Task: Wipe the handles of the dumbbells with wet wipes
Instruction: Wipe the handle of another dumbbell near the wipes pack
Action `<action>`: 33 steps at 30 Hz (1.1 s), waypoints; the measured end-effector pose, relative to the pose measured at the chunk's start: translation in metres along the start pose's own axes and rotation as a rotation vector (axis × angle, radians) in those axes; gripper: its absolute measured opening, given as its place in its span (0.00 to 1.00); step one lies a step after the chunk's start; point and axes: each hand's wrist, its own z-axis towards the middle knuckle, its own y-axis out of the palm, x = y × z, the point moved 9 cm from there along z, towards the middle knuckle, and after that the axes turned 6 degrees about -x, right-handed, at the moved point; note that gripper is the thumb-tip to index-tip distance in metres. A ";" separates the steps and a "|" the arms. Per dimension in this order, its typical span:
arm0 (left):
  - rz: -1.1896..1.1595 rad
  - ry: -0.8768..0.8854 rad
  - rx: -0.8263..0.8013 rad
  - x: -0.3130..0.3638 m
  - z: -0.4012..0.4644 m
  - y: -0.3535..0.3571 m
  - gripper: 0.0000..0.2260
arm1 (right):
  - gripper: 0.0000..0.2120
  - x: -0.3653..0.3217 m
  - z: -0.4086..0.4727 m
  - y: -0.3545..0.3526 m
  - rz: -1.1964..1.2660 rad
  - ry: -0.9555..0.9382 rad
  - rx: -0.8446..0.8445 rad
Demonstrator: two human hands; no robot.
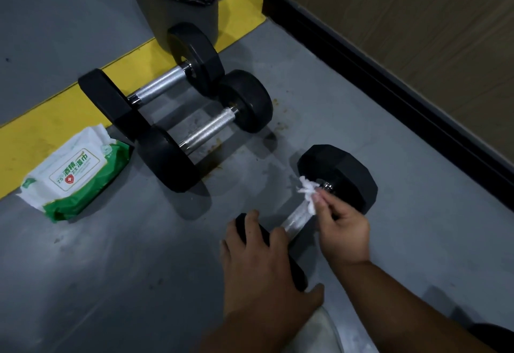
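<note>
Pinching a white wipe [307,190] against the dumbbell handle [297,217], right hand [343,234]; left hand [258,266] flat on its head.

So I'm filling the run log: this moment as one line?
step: wiping handle | left hand: steadies near dumbbell | right hand: pinches wet wipe on handle

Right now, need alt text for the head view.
A person's right hand rubs a white wipe on the metal handle of a black dumbbell on a grey floor, while the left hand rests on its near end. Two more dumbbells and a wipes pack lie behind.
</note>
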 end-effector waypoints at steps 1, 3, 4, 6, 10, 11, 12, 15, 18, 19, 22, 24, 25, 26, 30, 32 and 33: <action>-0.028 0.016 -0.026 -0.002 0.001 -0.003 0.33 | 0.09 -0.005 -0.005 0.009 -0.029 -0.056 -0.069; -0.068 0.034 -0.051 -0.010 0.009 -0.012 0.36 | 0.08 -0.025 -0.026 0.026 -0.177 -0.326 -0.193; -0.069 0.023 -0.110 -0.016 0.015 -0.012 0.41 | 0.09 -0.031 -0.032 0.028 -0.226 -0.442 -0.238; -0.131 -0.042 -0.272 -0.028 0.024 -0.003 0.51 | 0.10 -0.027 -0.016 0.021 -0.212 -0.361 -0.277; -0.256 -0.114 -0.389 -0.031 0.027 0.011 0.58 | 0.09 0.012 0.004 -0.002 -0.046 0.073 -0.024; -0.253 -0.110 -0.390 -0.031 0.026 0.012 0.57 | 0.10 0.014 -0.005 0.006 -0.022 0.118 -0.060; -0.245 -0.104 -0.377 -0.031 0.026 0.011 0.56 | 0.10 0.006 -0.016 0.017 -0.088 0.051 -0.129; -0.233 -0.092 -0.348 -0.031 0.027 0.007 0.53 | 0.09 -0.023 -0.039 0.036 -0.260 -0.276 -0.316; -0.221 -0.098 -0.359 -0.029 0.026 0.008 0.51 | 0.07 -0.006 0.003 0.013 -0.173 -0.099 -0.221; -0.218 -0.100 -0.356 -0.029 0.025 0.008 0.51 | 0.08 0.003 0.009 0.005 -0.088 -0.018 -0.130; -0.229 -0.092 -0.331 -0.028 0.023 0.006 0.51 | 0.08 0.008 -0.008 0.010 -0.094 0.051 -0.069; -0.230 -0.076 -0.314 -0.026 0.023 0.003 0.50 | 0.08 -0.017 -0.033 0.030 -0.249 -0.155 -0.204; -0.227 -0.072 -0.311 -0.025 0.024 0.003 0.50 | 0.09 -0.019 -0.035 0.032 -0.283 -0.218 -0.247; -0.221 -0.074 -0.313 -0.025 0.024 0.003 0.49 | 0.07 -0.015 -0.026 0.029 -0.264 -0.166 -0.276; -0.209 -0.106 -0.329 -0.030 0.023 0.005 0.50 | 0.06 0.011 0.009 -0.002 -0.062 0.049 -0.042; -0.204 -0.103 -0.324 -0.030 0.023 0.005 0.50 | 0.08 0.005 -0.001 0.008 -0.094 0.014 -0.074; -0.200 -0.097 -0.317 -0.029 0.023 0.004 0.49 | 0.08 0.003 -0.011 0.016 -0.144 -0.050 -0.122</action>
